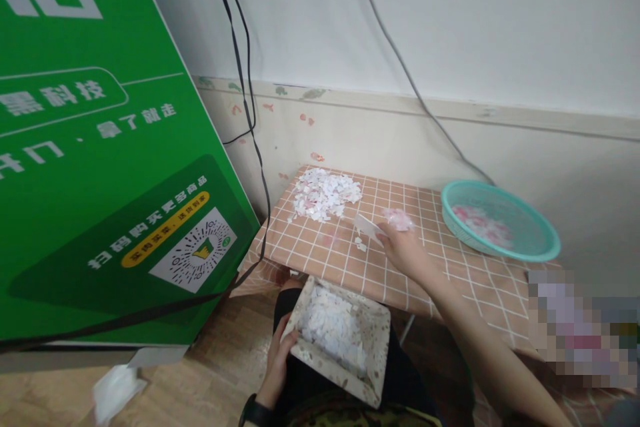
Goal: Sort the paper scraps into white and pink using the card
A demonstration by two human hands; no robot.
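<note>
My left hand (pixel 280 357) grips the left rim of a shallow, stained off-white box (pixel 377 347), held tilted over my lap below the table's front edge. Inside it lies a heap of small white paper-like scraps (pixel 330 320). Over the table, my right hand (pixel 403 250) is closed on a flat white card (pixel 367 225) that points to the left. A few loose white scraps (pixel 360 244) lie just under the card. Behind my right hand is a small pinkish clump (pixel 399 217). Farther left sits a larger pile of white scraps (pixel 327 193).
A brown checked cloth covers the table (pixel 410 293). At its right back stands a turquoise basin (pixel 550 240) with pink and white pieces inside. A big green sign panel (pixel 115 213) leans at left. Black cables (pixel 235 40) hang before it; a grey cable (pixel 400 60) crosses the wall.
</note>
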